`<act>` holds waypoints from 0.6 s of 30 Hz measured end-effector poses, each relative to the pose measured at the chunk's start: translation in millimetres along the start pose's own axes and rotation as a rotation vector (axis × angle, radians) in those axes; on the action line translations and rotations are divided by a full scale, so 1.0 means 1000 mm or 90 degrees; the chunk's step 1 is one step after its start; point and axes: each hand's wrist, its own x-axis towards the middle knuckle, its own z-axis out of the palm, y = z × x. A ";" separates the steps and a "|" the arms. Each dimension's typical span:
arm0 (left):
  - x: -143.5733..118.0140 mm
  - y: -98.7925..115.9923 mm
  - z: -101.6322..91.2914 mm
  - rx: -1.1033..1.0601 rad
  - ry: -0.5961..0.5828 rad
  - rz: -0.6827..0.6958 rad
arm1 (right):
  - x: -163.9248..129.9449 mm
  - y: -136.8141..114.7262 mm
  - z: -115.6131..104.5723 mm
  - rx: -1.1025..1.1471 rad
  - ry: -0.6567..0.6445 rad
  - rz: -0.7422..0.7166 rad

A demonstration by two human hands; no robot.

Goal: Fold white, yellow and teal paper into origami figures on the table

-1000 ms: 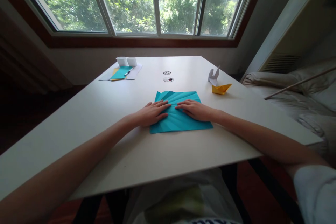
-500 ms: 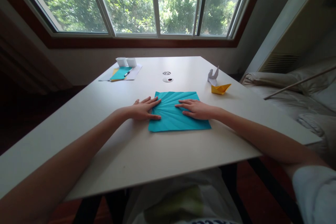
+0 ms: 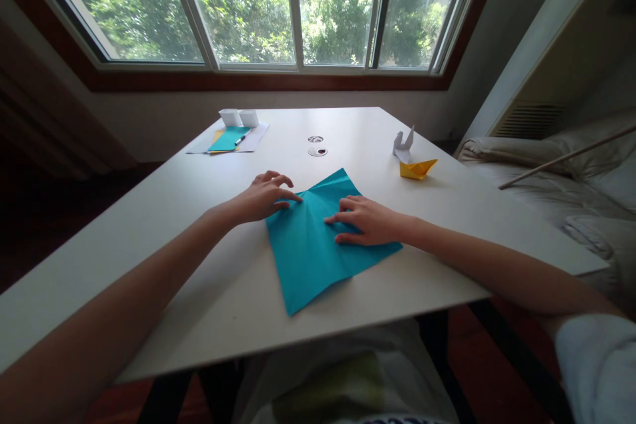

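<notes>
A creased sheet of turquoise paper [image 3: 303,258] lies on the table, turned at an angle with one corner pointing toward me. My left hand [image 3: 263,195] is at the sheet's upper left edge, its fingers apart and the index fingertip on the paper. On the sheet's right half rests my right hand [image 3: 368,220], index finger and thumb stretched out over the surface and the other fingers slightly bent. Crease lines fan out from near the upper left edge. Part of the sheet lies hidden under my right hand.
On the white table [image 3: 199,305], an orange paper boat [image 3: 418,169] and a white folded paper bird [image 3: 403,144] stand at right. Two round discs [image 3: 317,152] lie beyond the sheet. At far left are a turquoise paper [image 3: 230,138], a pen [image 3: 243,137] and white containers [image 3: 249,118].
The turquoise sheet has rotated, with a corner now toward me and its creases less sharp. My left hand has shifted to its upper left edge; my right hand has moved slightly nearer.
</notes>
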 end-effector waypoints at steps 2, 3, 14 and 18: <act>0.001 0.007 -0.002 0.028 -0.002 -0.004 | 0.001 -0.003 0.003 0.015 0.015 -0.005; 0.001 0.012 -0.003 0.042 -0.001 -0.010 | 0.001 -0.004 0.004 0.021 0.021 -0.004; 0.007 0.067 0.007 0.039 0.012 -0.172 | 0.001 -0.007 0.005 -0.021 0.010 0.044; 0.006 0.066 0.012 0.009 -0.001 -0.169 | 0.001 -0.008 0.004 -0.011 0.010 0.049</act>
